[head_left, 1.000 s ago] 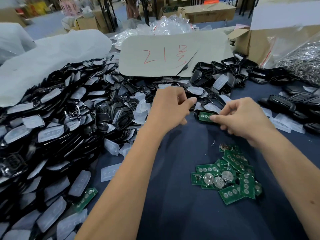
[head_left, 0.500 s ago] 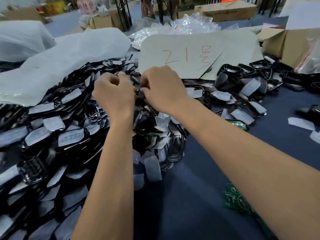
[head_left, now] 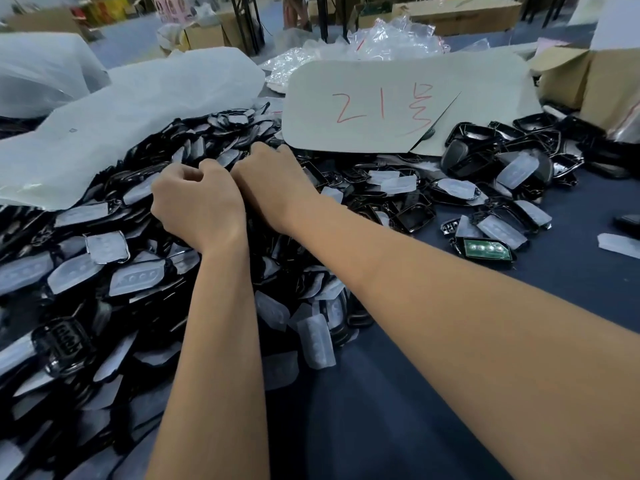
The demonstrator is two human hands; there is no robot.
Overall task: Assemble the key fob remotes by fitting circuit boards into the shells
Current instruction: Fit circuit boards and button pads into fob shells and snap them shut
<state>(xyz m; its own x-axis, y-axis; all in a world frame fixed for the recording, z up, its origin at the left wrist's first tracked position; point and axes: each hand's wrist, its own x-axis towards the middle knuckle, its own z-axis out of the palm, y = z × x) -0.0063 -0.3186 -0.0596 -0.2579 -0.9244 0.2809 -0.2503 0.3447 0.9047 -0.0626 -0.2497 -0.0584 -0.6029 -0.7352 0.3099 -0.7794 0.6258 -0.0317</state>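
Currently, your stock stands as follows.

Item one — your left hand [head_left: 197, 202] and right hand [head_left: 273, 183]: both sit knuckles-up, side by side and touching, on top of the shell pile [head_left: 114, 271]. Fingers of both are curled down into the heap. Whether either is pinching a shell or closing on nothing, you cannot tell from the head view; the fingertips are hidden.

Item two — shells, unfilled: a large heap of black housings, many with translucent button pads [head_left: 133, 278] lying in or on them, covering the left half of the dark desk [head_left: 398, 393]. A smaller scatter of shells [head_left: 485, 188] lies to your right, below the cardboard sheet [head_left: 398, 105] marked in red.

Item three — finished work: one shell with a green circuit board [head_left: 486, 249] seated in it, lying on the desk well to the right of your hands, at the edge of the small scatter. No other fitted unit can be made out.

Item four — loose boards: none in view here.

Item five — surroundings: white plastic sheeting [head_left: 121, 116] over the far side of the pile, cartons [head_left: 568, 77] and clear bags [head_left: 374, 43] behind.

Balance: by this count the job is barely begun — one unit done, a great many shells outstanding. You are judged to be at the picking stage, drawing the next shell from the heap; fitting a board to it is yet to come.
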